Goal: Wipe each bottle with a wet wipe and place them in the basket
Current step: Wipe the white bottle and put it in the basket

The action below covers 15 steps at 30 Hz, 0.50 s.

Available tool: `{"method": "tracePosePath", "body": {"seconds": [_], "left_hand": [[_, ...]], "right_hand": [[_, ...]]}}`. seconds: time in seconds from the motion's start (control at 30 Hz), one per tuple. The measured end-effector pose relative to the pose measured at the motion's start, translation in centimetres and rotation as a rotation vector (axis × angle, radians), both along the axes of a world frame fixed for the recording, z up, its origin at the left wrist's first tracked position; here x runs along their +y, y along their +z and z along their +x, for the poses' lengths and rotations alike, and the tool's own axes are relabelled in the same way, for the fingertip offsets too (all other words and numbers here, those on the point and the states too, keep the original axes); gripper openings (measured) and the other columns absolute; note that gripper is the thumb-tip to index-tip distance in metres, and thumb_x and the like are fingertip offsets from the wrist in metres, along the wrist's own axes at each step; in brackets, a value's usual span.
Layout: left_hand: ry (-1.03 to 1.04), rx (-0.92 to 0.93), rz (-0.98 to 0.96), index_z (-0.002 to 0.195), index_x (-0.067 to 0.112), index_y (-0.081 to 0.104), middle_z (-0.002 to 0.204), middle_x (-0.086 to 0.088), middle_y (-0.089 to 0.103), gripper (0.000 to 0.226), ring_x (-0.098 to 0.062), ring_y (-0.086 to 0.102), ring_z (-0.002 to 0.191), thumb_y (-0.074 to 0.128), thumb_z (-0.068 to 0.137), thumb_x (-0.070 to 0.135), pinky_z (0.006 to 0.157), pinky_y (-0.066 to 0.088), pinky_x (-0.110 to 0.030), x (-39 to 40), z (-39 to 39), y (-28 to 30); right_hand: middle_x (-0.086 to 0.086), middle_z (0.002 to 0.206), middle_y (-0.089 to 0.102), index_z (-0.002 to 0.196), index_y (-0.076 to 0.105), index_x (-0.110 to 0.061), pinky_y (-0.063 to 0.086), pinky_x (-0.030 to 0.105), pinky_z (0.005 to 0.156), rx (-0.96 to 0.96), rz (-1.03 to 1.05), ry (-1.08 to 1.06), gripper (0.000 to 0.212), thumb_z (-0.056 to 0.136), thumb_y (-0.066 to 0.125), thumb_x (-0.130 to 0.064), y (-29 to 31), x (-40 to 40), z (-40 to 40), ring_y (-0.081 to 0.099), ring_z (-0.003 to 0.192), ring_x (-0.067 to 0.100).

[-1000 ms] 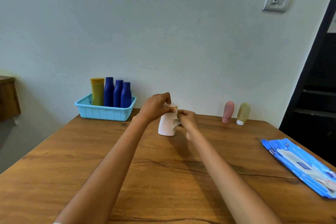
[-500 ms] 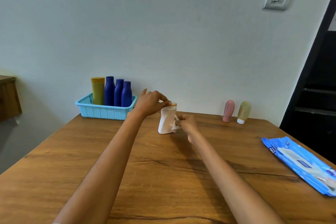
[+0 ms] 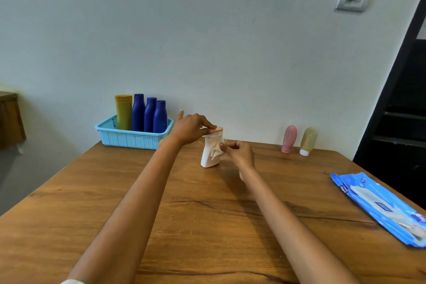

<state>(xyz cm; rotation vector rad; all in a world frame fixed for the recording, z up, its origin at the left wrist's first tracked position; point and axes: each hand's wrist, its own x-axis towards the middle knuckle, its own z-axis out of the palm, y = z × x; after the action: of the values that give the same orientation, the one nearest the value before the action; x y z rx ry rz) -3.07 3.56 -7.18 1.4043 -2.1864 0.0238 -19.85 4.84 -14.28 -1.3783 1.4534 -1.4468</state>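
Our left hand [image 3: 191,128] pinches the cap of the white bottle [image 3: 210,153], which stands upright mid-table, while our right hand [image 3: 237,152] grips the wet wipe [image 3: 217,150] against its side. A second ago the wipe was up by the cap; now we've dragged it down the body, so this bottle looks nearly done. Four bottles already stand in the basket [image 3: 129,137]; the pink bottle [image 3: 289,139] and the yellowish bottle [image 3: 308,140] wait by the wall.

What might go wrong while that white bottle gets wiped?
The white bottle is steadied only by the left hand pinching its cap, so a hard rub from the right hand and its wipe could tip it. Carrying it to the crowded basket may knock the blue bottles.
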Motion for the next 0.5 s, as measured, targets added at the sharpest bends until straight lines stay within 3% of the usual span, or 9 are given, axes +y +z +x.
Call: {"method": "tracePosePath", "body": {"seconds": [0.13,0.2,0.3,0.4,0.5], "left_hand": [[0.009,0.009,-0.011,0.115,0.030,0.066,0.126,0.005,0.061,0.028,-0.014,0.055,0.116,0.053,0.092,0.040,0.116,0.005,-0.052,0.0,0.0,-0.1],[0.017,0.017,-0.018,0.114,0.030,0.066,0.124,0.004,0.062,0.028,-0.015,0.056,0.115,0.053,0.091,0.041,0.116,0.006,-0.052,0.0,0.0,-0.2],[0.028,0.019,-0.031,0.113,0.029,0.067,0.122,0.004,0.063,0.027,-0.015,0.057,0.113,0.054,0.091,0.039,0.116,0.006,-0.051,0.3,-0.1,-0.1],[0.029,0.018,-0.028,0.115,0.028,0.066,0.124,0.004,0.062,0.027,-0.015,0.056,0.115,0.053,0.092,0.037,0.116,0.006,-0.051,0.4,-0.1,-0.1],[0.026,0.030,-0.024,0.114,0.027,0.066,0.125,0.003,0.062,0.027,-0.015,0.056,0.116,0.054,0.092,0.037,0.116,0.005,-0.052,0.4,-0.1,-0.1]], "right_hand": [[-0.001,0.087,0.070,0.083,0.073,-0.015,0.048,0.023,0.065,0.003,-0.083,-0.072,0.018,0.078,0.075,-0.032,1.3,0.1,0.6,0.063,0.087,0.014],[-0.005,0.099,0.067,0.077,0.073,-0.019,0.048,0.029,0.079,0.008,-0.192,-0.104,0.016,0.075,0.077,-0.034,1.7,0.1,1.3,0.056,0.105,0.015],[-0.006,0.128,0.055,0.076,0.070,-0.020,0.032,0.039,0.104,0.114,-0.255,-0.143,0.017,0.074,0.077,-0.036,1.5,0.5,1.8,0.033,0.131,0.013],[-0.006,0.141,0.047,0.078,0.070,-0.018,0.021,0.048,0.110,0.252,-0.214,-0.147,0.021,0.075,0.076,-0.038,1.0,0.7,1.5,0.021,0.140,0.016],[-0.006,0.141,0.047,0.079,0.072,-0.020,0.019,0.048,0.111,0.369,-0.161,-0.142,0.020,0.074,0.076,-0.038,0.2,0.2,0.5,0.021,0.140,0.017]]}}
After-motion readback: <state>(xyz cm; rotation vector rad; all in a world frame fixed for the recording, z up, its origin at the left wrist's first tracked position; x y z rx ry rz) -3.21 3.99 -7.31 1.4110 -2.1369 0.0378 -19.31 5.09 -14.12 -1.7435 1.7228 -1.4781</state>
